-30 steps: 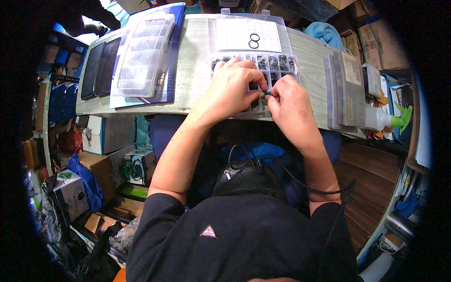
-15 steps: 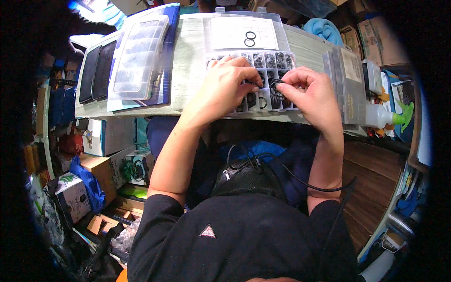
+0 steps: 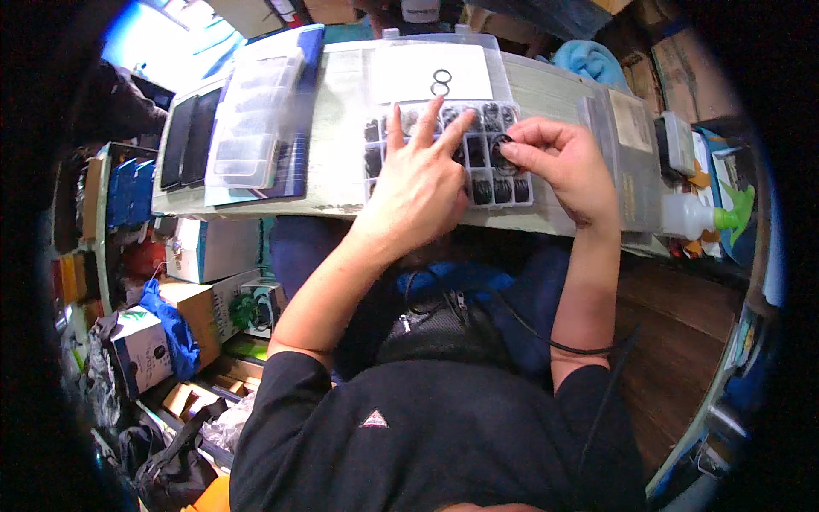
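Note:
My left hand (image 3: pixel 424 177) lies over a clear compartment box (image 3: pixel 527 203) of black rubber rings. Its fingers are stretched and spread across the compartments, and the thumb is mostly out of sight. Thumb and fingers of my right hand (image 3: pixel 563 164) pinch black O-rings (image 3: pixel 502 154) above the box's right side; their exact number is hard to tell. Behind the compartments the raised clear lid (image 3: pixel 499 72) carries a white paper sheet (image 3: pixel 399 66). Two black rings (image 3: pixel 434 77) show against that sheet. Several compartments under my left hand are hidden.
To the left, an empty-looking clear divided case (image 3: pixel 247 128) rests on a blue folder (image 3: pixel 314 68), beside two dark flat panels (image 3: pixel 181 141). At right stand another clear case (image 3: pixel 627 162) and a spray bottle (image 3: pixel 687 215). Cardboard boxes (image 3: pixel 189 316) crowd below the table's left.
My left hand's fingers have gone from bent in toward the compartments to spread flat above them. My right hand still pinches the rings, slightly higher now. The view has shifted a little.

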`<control>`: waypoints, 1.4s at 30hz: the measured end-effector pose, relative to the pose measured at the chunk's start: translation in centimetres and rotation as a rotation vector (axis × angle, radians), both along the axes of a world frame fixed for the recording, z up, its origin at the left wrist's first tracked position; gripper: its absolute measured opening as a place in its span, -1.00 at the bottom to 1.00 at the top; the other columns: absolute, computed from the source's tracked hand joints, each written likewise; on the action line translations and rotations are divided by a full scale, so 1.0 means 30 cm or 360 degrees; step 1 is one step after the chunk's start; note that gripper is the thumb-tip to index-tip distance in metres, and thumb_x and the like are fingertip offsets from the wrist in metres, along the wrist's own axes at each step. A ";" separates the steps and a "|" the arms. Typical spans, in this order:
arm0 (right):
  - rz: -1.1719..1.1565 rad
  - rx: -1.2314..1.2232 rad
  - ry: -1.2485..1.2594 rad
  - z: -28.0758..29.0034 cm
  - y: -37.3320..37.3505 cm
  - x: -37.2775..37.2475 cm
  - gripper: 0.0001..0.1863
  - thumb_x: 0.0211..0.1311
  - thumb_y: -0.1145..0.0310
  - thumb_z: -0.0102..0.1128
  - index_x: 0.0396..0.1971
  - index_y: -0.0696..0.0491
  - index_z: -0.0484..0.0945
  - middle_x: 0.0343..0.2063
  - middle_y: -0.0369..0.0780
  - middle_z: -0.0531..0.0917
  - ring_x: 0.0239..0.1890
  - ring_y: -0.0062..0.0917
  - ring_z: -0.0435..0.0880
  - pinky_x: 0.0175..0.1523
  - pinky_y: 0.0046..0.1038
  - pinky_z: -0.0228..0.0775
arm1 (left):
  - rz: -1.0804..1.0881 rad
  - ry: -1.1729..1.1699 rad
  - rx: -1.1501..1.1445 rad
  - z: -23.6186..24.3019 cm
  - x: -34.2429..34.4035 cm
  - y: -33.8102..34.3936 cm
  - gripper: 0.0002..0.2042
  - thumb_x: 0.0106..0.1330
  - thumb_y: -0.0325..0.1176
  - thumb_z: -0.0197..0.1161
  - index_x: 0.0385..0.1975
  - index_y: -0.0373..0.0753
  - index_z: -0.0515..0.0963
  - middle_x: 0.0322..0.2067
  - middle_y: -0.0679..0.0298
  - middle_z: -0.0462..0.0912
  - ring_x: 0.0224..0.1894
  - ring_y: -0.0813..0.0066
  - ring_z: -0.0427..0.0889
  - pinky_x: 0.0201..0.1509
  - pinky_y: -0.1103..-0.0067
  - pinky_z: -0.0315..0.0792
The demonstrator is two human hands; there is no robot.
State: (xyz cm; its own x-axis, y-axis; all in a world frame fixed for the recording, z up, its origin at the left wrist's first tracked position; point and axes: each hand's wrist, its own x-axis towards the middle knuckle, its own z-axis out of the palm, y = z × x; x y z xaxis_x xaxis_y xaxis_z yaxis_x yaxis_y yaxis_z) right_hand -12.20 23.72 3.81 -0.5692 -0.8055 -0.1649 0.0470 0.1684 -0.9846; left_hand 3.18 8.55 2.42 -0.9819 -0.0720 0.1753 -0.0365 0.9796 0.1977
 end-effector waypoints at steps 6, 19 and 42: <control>0.0016 -0.0028 -0.0049 -0.014 -0.013 0.014 -0.86 0.15 0.50 0.41 -0.34 0.23 0.68 -0.29 -0.28 0.67 -0.33 -0.69 0.61 -0.19 -0.61 0.47 | 0.0013 -0.0124 0.0023 0.004 -0.012 -0.015 -0.83 0.00 -0.31 0.30 -0.42 -0.12 0.76 0.42 0.14 0.22 0.51 -0.21 -0.08 0.37 -0.41 -0.24; -0.0026 -0.0031 -0.0133 -0.035 -0.011 0.000 -0.86 0.14 0.50 0.42 -0.33 0.21 0.68 -0.23 -0.26 0.66 -0.32 -0.68 0.63 -0.18 -0.61 0.50 | -0.0054 -0.0045 0.0231 -0.029 -0.003 -0.017 -0.84 0.09 -0.31 0.28 -0.41 -0.25 0.65 0.44 0.04 0.14 0.51 -0.28 -0.13 0.33 -0.44 -0.22; 0.0046 -0.0125 -0.0351 -0.080 -0.011 -0.034 -0.83 0.20 0.48 0.38 -0.24 0.22 0.68 -0.37 -0.28 0.72 -0.37 -0.69 0.65 -0.20 -0.61 0.50 | 0.0002 0.0288 0.0677 -0.051 0.036 0.006 -0.93 0.32 -0.50 0.13 -0.24 -0.22 0.43 0.30 0.01 0.33 0.37 -0.12 0.21 0.41 -0.06 0.00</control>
State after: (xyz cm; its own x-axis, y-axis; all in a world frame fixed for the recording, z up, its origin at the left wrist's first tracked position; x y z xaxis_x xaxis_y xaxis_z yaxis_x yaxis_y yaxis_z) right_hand -13.22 23.38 1.41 -0.5028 -0.8363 -0.2186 0.2587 0.0958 -0.9612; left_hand 4.26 8.72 0.90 -0.9380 -0.1761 0.2987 0.0343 0.8101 0.5852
